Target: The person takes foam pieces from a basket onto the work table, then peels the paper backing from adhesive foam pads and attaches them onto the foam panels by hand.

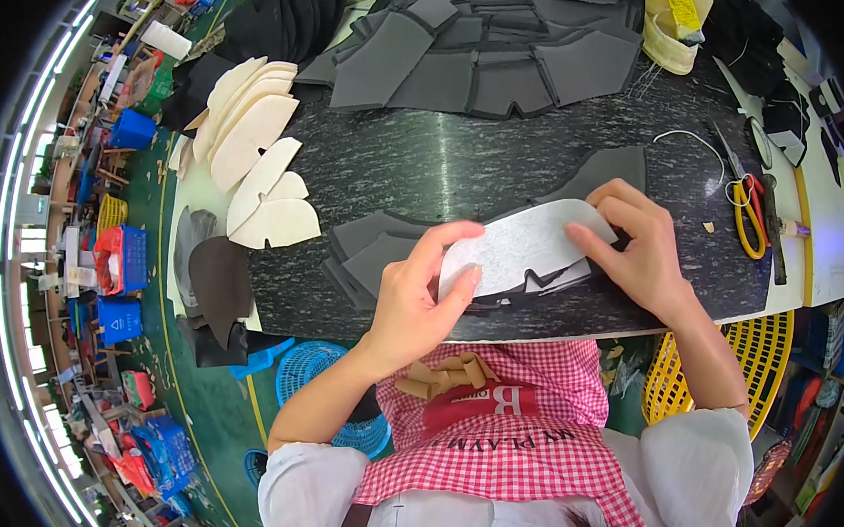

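Observation:
Between my two hands, just above the table's near edge, is a white rounded fabric piece [518,245] with a small notch in its lower edge. My left hand [421,287] pinches its left end between thumb and fingers. At the upper right end, my right hand [638,246] grips it the same way. Dark grey cut pieces [370,251] lie under and beside it on the black table, partly hidden by my hands. Another dark grey piece [613,173] sticks out behind my right hand.
Dark grey panels [508,77] spread along the far side. Cream pieces [257,126] fan out at the left, near a brown piece [218,286]. Yellow-handled scissors [749,219] lie at the right beside white thread. A yellow basket [755,367] and a blue basket [316,377] stand below the edge.

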A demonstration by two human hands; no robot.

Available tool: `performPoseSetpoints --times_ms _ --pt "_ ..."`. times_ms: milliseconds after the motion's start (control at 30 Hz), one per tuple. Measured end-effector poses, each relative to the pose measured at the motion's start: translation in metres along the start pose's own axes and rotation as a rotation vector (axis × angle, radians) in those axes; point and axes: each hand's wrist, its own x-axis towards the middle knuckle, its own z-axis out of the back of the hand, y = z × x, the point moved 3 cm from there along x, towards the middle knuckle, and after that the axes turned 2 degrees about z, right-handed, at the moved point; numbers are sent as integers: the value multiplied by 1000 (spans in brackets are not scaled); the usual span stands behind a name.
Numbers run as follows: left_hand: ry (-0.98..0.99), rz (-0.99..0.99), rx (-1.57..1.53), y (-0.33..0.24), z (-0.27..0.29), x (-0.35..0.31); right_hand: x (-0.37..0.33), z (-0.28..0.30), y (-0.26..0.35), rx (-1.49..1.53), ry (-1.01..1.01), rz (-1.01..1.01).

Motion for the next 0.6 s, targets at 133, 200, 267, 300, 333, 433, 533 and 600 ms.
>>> performPoseSetpoints --times_ms 133,200,267,300,333,433,533,600 --pt "-71 -274 304 8 -7 5 6 -1 1 -213 -47 166" --pt "-62 -338 405 5 -4 5 11 9 2 -430 130 265" --pt "-30 -366 455 5 5 5 16 18 -6 -539 88 226" --pt "-16 -364 418 8 6 7 14 16 6 -367 108 293" --pt "-45 -359 429 9 7 6 9 9 23 -182 136 363" --pt "10 -384 698 1 16 3 -8 -40 46 -404 558 503" --pt "-264 -206 938 18 95 7 0 -29 46 -356 563 494" --pt "-384 19 951 23 147 -3 41 -21 45 -197 360 535"
